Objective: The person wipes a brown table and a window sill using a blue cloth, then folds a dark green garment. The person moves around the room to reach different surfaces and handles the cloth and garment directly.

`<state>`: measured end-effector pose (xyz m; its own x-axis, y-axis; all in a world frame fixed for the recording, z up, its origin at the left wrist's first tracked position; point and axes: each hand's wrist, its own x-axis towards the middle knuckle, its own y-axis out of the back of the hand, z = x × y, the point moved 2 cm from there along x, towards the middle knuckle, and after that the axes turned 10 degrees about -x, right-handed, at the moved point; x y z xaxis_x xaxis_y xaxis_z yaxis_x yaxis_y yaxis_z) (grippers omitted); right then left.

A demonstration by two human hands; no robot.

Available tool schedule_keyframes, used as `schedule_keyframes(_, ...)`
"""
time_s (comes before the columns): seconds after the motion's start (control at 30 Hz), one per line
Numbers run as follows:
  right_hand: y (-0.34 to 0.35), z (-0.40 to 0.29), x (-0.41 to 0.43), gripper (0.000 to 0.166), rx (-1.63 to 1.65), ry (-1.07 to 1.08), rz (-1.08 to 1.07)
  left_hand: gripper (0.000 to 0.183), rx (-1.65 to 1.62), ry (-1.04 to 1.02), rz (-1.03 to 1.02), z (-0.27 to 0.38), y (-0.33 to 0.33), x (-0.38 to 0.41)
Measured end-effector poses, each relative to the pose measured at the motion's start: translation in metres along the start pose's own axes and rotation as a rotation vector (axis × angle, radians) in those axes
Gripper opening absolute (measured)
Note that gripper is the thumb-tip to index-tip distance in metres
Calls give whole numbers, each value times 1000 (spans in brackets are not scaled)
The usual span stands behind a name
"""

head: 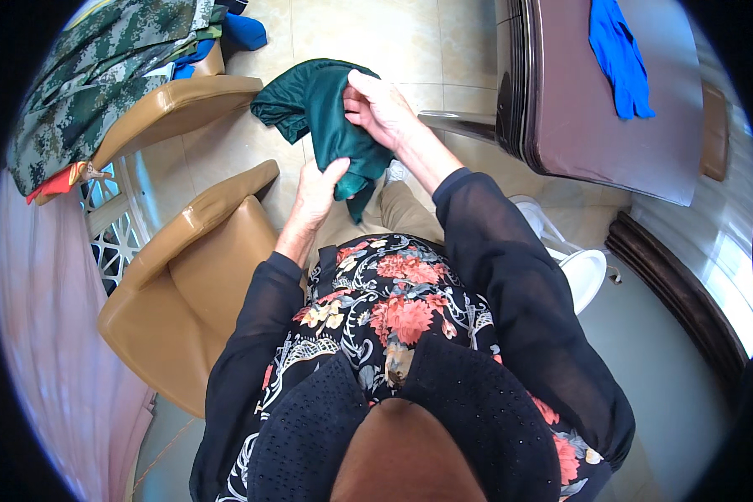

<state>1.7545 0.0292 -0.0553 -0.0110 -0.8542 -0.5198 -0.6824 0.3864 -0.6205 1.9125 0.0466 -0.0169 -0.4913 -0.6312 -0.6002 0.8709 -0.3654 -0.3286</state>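
A dark green, slightly glossy cloth (329,103), perhaps a garment, hangs bunched in front of me above the tiled floor. My left hand (317,188) grips its lower end, thumb on top and most of the fingers hidden beneath the fabric. Higher up and to the right, my right hand (383,110) holds the cloth's upper right side, with the thumb along the edge and the fingers curled against the fabric. The cloth's far left part droops in loose folds. A short dark tip of it dangles below my left hand.
Camouflage clothing (106,88) lies over a tan leather chair (176,103) at upper left. Another tan chair (207,282) stands close on my left. To the right is a dark table (577,138) bearing a blue garment (621,59). A white stool-like object (583,273) sits below it.
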Motion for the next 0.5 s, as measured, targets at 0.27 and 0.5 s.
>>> schedule_keyframes(0.27, 7, 26, -74, 77, -1245, 338, -98, 20, -349, 117, 70, 21, 10, 1)
schedule_keyframes(0.5, 42, 67, -58, 29, -1253, 531, 317, 24, -330, 163, 76, 30, 0, 9)
